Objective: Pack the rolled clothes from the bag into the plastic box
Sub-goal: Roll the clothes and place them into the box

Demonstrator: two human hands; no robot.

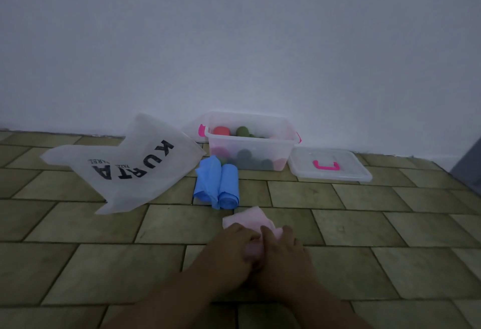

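White bag (125, 164) lies slack on the tiled floor (390, 224) by the wall (234, 42). Two blue rolls (217, 183) wait beside the part-filled box (250, 141). Left hand (234, 245) and right hand (283, 248) both clutch a pink cloth (250, 218), likely tightening its roll. Lid (330, 164) lies off, rightmost.

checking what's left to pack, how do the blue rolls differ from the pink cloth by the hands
The blue rolls lie untouched; the pink cloth is held by the left hand and right hand, its far end flat. The blue rolls lie beside the plastic box, the pink cloth nearer the person. Both are on the floor, outside the box.
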